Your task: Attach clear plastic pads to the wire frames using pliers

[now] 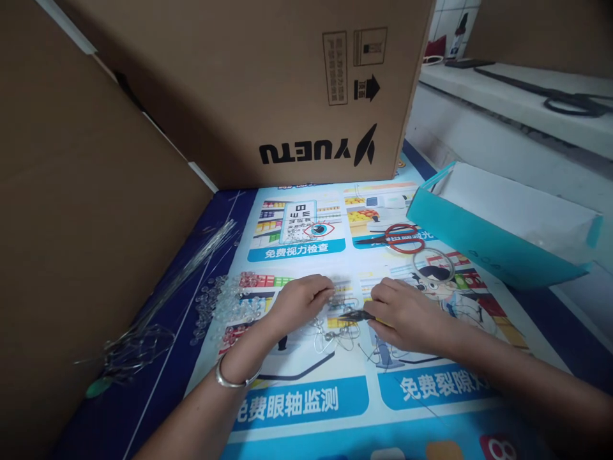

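My left hand (304, 300), a silver bangle on its wrist, is closed in a pinch at the upper edge of a looped wire piece with clear beads (330, 337). Its fingertips partly hide the spot they grip. In my right hand (402, 313) is a pair of pliers (355, 315) with dark jaws and a bit of yellow handle showing. The jaws point left and lie over the wire loops; whether they touch the wire I cannot tell. Loose clear beads (225, 303) are spread left of my left hand.
Red-handled scissors (405, 238) and a coil of wire (433, 264) lie beyond my right hand. A teal open box (498, 223) stands at the right. Long thin wires (191, 268) and bent wire shapes (138, 345) lie at the left, beside tall cardboard walls (287, 76).
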